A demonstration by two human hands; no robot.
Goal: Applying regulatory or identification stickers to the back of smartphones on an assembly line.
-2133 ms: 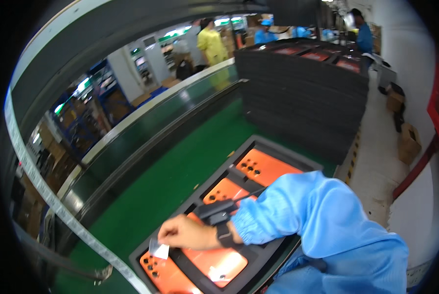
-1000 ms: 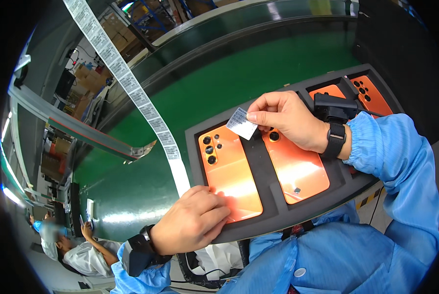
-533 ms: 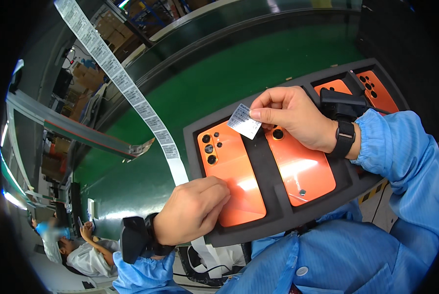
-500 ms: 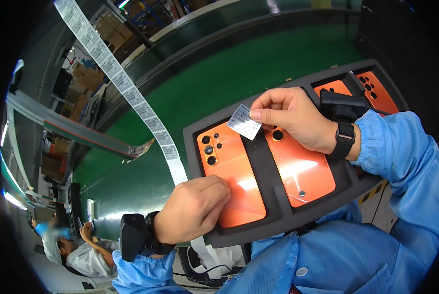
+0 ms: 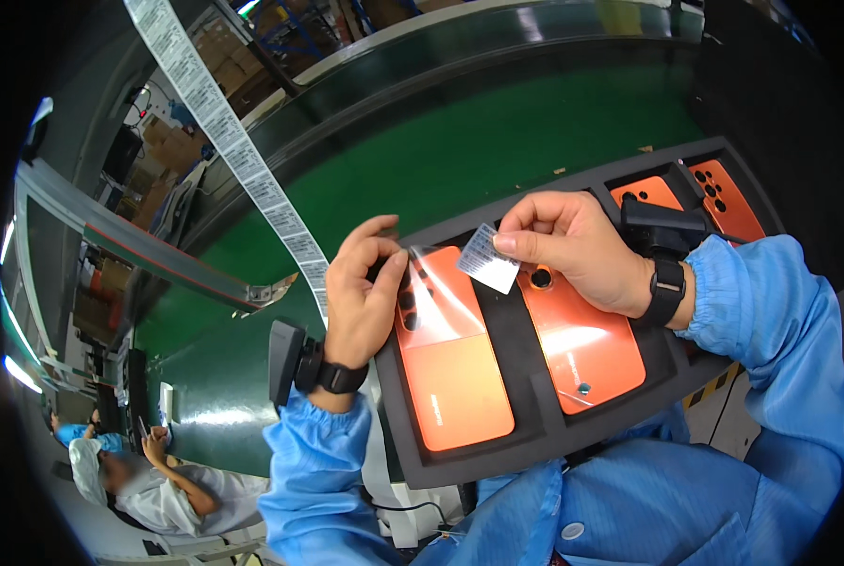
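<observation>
A dark foam tray holds several orange phones, backs up. Over the upper half of the left phone, a glossy clear film covers the cameras. My left hand is at that phone's upper left corner, thumb and forefinger pinched at the film's edge. Its other fingers are bent and raised. My right hand pinches a small printed white label by one corner, above the gap between two phones. Below this hand lies the second phone, its upper part partly covered by my fingers.
A long strip of printed labels hangs from the upper left down behind my left hand. Green work surface lies beyond the tray, with a metal arm at left. Another person sits at far left.
My left hand has risen from the left phone's lower edge to its upper left corner, with the clear film. My right hand still holds the label, slightly lower in view.
</observation>
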